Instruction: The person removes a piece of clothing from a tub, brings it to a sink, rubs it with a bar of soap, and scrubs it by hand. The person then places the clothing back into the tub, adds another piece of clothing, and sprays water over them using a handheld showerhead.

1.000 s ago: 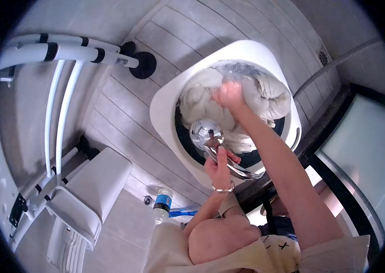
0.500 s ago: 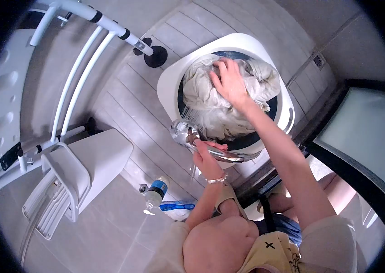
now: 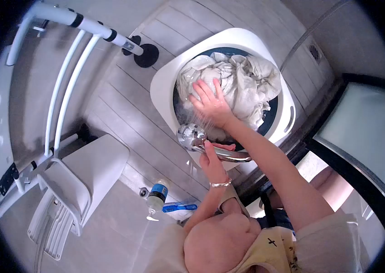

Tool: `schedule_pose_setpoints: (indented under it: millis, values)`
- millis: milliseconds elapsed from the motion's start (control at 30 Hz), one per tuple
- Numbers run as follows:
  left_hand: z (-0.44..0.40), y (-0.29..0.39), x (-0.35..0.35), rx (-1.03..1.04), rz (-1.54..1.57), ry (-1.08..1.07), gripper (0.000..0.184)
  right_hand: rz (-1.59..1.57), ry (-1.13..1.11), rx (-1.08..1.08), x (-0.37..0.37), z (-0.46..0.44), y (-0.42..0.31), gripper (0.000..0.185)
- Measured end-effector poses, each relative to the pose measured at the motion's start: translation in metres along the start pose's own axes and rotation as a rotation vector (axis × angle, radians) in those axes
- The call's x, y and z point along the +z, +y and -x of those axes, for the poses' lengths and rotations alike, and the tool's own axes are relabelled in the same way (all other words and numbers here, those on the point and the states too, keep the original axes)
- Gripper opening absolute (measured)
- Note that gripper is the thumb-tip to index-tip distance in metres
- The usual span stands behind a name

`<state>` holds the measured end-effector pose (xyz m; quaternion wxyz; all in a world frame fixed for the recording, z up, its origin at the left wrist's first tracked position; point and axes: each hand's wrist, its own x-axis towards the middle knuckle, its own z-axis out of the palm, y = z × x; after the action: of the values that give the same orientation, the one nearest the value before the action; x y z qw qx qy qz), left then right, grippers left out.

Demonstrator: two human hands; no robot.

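Note:
A white basin (image 3: 165,86) with a dark inside stands on the floor, heaped with wet, pale cloth (image 3: 247,86). My right hand (image 3: 211,103) lies on the left part of the cloth, its fingers spread and wet. Below it, my left hand (image 3: 213,159) is wrapped round the handle of a chrome shower head (image 3: 191,135) at the basin's near rim. Water sprays from the shower head onto the cloth and my right hand. A bracelet (image 3: 221,184) circles my left wrist.
Left of me are a white-framed chair (image 3: 83,182) and white rails with a black suction foot (image 3: 146,55). A bottle with a blue label (image 3: 157,195) and a blue brush (image 3: 179,207) lie nearby. A black-framed glass panel (image 3: 361,132) is at right; a hose (image 3: 306,34) hangs behind.
My right hand has come out of the water and moved down and left over the cloth, fingers now spread. The shower head has shifted towards the basin's near-left rim.

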<state>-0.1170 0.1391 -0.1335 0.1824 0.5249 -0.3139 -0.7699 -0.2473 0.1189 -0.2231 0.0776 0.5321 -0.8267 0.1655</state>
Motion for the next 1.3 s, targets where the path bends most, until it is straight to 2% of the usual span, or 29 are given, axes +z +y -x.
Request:
schedule_pose_setpoints:
  millis: [167, 267, 367, 467, 533, 600, 700, 733, 833, 867, 933, 1000, 1100, 1133, 1233, 1267, 1300]
  values:
    - [-0.004, -0.003, 0.005, -0.035, -0.037, -0.029, 0.044, -0.016, -0.257, -0.034, 0.013, -0.004, 0.005, 0.035]
    - [-0.003, -0.007, 0.008, -0.002, -0.055, -0.041, 0.045, -0.092, -0.192, -0.023, 0.015, -0.002, 0.006, 0.039]
    - [0.000, -0.009, 0.005, -0.024, 0.015, -0.022, 0.043, -0.073, 0.007, -0.022, 0.010, -0.003, 0.002, 0.040]
    - [0.004, -0.005, -0.001, -0.005, 0.019, -0.003, 0.042, -0.154, 0.072, -0.054, -0.020, -0.004, -0.003, 0.042]
    - [0.005, -0.005, -0.008, 0.007, 0.022, 0.007, 0.041, -0.244, -0.164, -0.319, -0.040, 0.011, -0.006, 0.044]
    - [0.005, -0.005, -0.010, 0.038, 0.014, 0.013, 0.041, -0.202, -0.169, -0.581, -0.012, 0.034, -0.006, 0.046]
    - [0.005, -0.005, -0.007, 0.069, -0.006, -0.004, 0.041, -0.316, -0.473, -0.523, -0.012, 0.037, -0.006, 0.046]
    - [0.005, -0.004, -0.006, 0.053, -0.007, -0.013, 0.039, -0.229, -0.425, -0.538, -0.010, 0.039, -0.005, 0.047]
    - [0.008, -0.004, 0.000, 0.004, -0.033, -0.046, 0.036, -0.259, -0.534, -0.583, 0.000, 0.040, 0.001, 0.050]
    - [0.010, -0.004, 0.004, -0.013, -0.061, -0.062, 0.036, -0.372, -0.320, -0.565, -0.001, 0.043, 0.004, 0.046]
    - [0.012, -0.006, 0.009, -0.008, -0.110, -0.113, 0.035, -0.562, -0.529, -0.300, -0.008, 0.045, 0.007, 0.061]
    - [0.012, -0.014, 0.008, 0.030, -0.154, -0.171, 0.033, -0.751, -0.720, -0.026, -0.015, 0.043, 0.008, 0.087]
    - [0.018, -0.021, 0.010, 0.045, -0.301, -0.188, 0.027, -1.000, -0.743, 0.118, -0.016, 0.053, 0.017, 0.077]
    - [0.020, -0.027, 0.010, 0.071, -0.234, -0.199, 0.021, -0.897, -0.663, 0.026, -0.022, 0.058, 0.016, 0.073]
    - [0.022, -0.027, 0.006, 0.138, -0.343, -0.239, 0.022, -0.551, -0.395, -0.243, -0.047, 0.066, 0.028, 0.059]
    - [0.021, -0.026, 0.006, 0.106, -0.339, -0.237, 0.022, -0.299, -0.316, -0.409, -0.056, 0.072, 0.038, 0.046]
    - [0.018, -0.026, 0.005, 0.114, -0.374, -0.243, 0.024, -0.306, -0.221, -0.303, -0.066, 0.080, 0.047, 0.041]
